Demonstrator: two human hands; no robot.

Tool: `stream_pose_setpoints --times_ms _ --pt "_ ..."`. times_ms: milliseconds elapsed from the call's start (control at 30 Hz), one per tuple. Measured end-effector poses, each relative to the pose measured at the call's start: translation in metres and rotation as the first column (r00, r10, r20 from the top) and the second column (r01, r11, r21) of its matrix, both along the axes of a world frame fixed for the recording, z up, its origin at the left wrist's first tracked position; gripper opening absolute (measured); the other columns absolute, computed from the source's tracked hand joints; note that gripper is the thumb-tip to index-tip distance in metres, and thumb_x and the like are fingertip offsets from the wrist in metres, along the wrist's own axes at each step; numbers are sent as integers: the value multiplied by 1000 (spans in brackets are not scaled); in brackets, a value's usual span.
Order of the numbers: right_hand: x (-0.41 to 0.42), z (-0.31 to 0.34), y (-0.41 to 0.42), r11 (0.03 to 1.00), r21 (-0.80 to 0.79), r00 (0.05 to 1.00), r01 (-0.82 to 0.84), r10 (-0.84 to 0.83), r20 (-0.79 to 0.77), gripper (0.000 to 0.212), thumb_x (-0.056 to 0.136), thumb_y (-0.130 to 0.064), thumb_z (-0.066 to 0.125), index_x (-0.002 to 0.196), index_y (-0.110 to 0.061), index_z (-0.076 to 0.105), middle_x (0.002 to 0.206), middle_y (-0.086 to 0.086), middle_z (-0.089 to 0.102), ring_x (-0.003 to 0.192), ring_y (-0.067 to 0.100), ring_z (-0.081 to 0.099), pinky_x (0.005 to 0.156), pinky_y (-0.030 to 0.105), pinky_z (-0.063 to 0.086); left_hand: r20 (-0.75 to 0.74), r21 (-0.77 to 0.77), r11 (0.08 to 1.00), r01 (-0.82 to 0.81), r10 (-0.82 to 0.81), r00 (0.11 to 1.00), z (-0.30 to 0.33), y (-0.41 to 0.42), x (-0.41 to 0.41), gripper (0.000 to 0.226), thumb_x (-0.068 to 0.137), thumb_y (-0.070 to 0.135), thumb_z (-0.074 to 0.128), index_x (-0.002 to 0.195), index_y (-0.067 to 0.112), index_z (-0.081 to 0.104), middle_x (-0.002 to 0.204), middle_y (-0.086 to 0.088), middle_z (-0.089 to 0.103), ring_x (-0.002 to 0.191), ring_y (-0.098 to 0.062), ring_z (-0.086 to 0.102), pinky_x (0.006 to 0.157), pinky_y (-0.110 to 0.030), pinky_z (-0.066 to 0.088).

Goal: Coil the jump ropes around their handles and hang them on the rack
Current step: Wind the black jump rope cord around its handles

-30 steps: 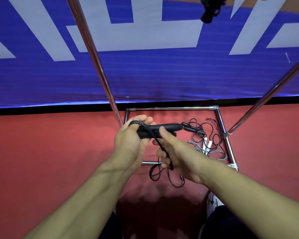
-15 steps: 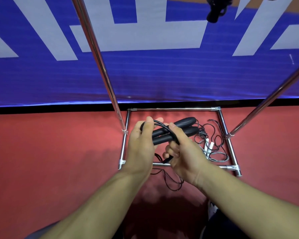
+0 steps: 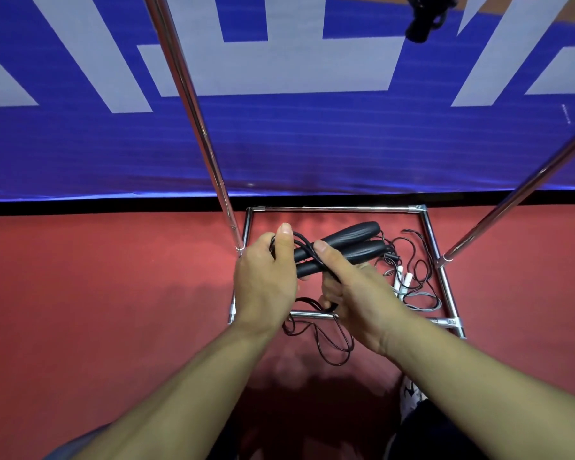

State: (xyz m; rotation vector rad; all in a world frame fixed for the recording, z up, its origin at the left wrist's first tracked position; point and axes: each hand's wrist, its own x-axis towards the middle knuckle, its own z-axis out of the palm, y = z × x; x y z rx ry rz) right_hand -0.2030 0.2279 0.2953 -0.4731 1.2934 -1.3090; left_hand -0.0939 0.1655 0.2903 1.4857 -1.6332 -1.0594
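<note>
Handle ends behind hands, perhaps rope-wrapped.

We have one wide-angle view, worn on the head, looking forward and down, close over both hands, with the red floor and blue banner beyond.

I see black handles over a red floor, chrome rack, and behind it a blue banner with pale lettering.
</note>
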Motion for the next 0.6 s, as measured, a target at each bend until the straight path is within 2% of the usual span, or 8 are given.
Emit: stream_pose_setpoints --times_ms 67,133,267,367,433,500,533,600 --pt "1 3 3 994 -35 981 -105 97 -170 46 96 -43 54 54 -24 50 51 -1 25 52 17 22 57 31 29 -84 37 999 -35 38 996 6 -3 0 55 99 58 39 71 13 55 59 -4 65 45 -24 61 54 -35 51" --pt "0 2 7 965 -33 860 -259 215 -463 49 100 -47 43 63 -17 52 55 -4 40 55 14 36 60 29 34 -139 68 995 -67 76 987 10 -9 3 51 101 54 41 71 16 56 57 -2 66 40 -18 59 52 -33 48" --pt "-6 -18 19 793 63 359 -606 343 -868 25 106 -32 37 111 -19 58 81 -19 58 77 3 52 74 23 41 -145 108 992 -66 81 986 16 -21 13 49 101 50 45 69 15 56 52 0 60 36 -16 54 51 -32 45" --pt "-16 -26 17 724 134 137 -676 303 -943 20 102 -27 41 117 -19 52 101 -4 64 95 17 59 82 31 46 -114 177 982 58 -38 993 20 -22 18 47 102 46 47 66 15 53 49 -3 57 32 -14 47 44 -25 38" --pt "-24 -37 12 816 161 84 -556 248 -965 13 95 -20 49 108 -21 51 90 -4 67 83 13 63 74 25 48 -82 243 957 160 -144 986 22 -18 19 48 102 46 46 66 15 52 44 -2 56 31 -15 43 40 -20 33" --pt "-32 -43 7 874 170 197 -455 285 -938 7 88 -10 52 94 -14 53 81 4 62 69 18 55 69 26 45 -11 269 927 262 -269 963 21 -15 21 51 102 48 45 65 14 52 42 -2 56 31 -16 42 39 -20 30" --pt "-38 -48 4 864 147 164 -482 254 -953 4 88 -9 54 91 -11 55 83 10 58 71 24 49 71 29 44 19 274 914 298 -315 949 21 -13 22 51 101 48 46 63 15 52 41 -2 54 32 -16 42 39 -20 30" --pt "-46 -41 -2 866 33 128 -499 111 -986 12 92 -23 58 98 -16 63 94 1 60 90 17 51 82 25 42 42 284 897 339 -365 930 21 -12 24 51 99 50 48 62 15 50 43 -2 51 35 -20 43 40 -22 32"
